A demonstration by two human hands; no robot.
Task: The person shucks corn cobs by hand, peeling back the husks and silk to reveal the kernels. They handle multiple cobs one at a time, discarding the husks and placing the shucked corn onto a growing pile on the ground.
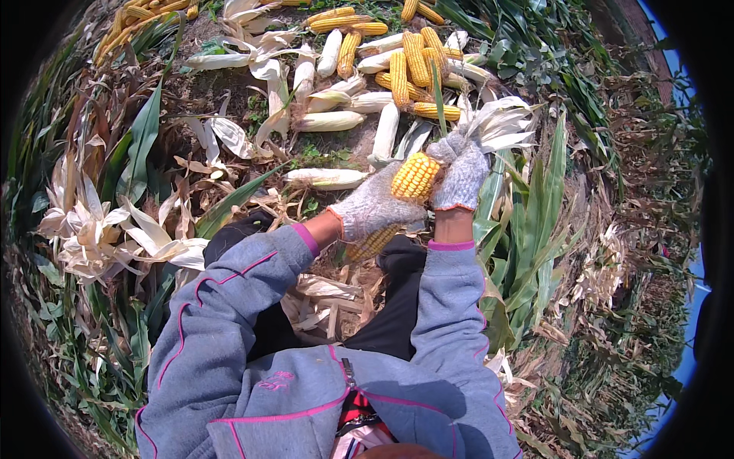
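Both my hands wear grey knitted gloves with orange cuff edges. My left hand (pixel 378 203) is closed around a bare yellow ear of corn (pixel 416 178), whose kernels stick out above the fingers. More yellow kernels (pixel 371 244) show below this hand; I cannot tell if they belong to the same ear. Close beside it, my right hand (pixel 461 172) grips pale dry husk leaves (pixel 504 126) that fan out past the knuckles. The right hand's fingers are partly hidden. Just beyond the left hand lies an ear in its pale husk (pixel 327 178).
Ahead lie husked yellow ears (pixel 416 60) mixed with ears in pale husk (pixel 331 121). A yellow corn pile (pixel 137 20) is at far left. Loose husks (pixel 86 229) litter the left side. Green corn leaves (pixel 539 229) stand close on the right. My dark-trousered legs (pixel 395 298) flank more husks.
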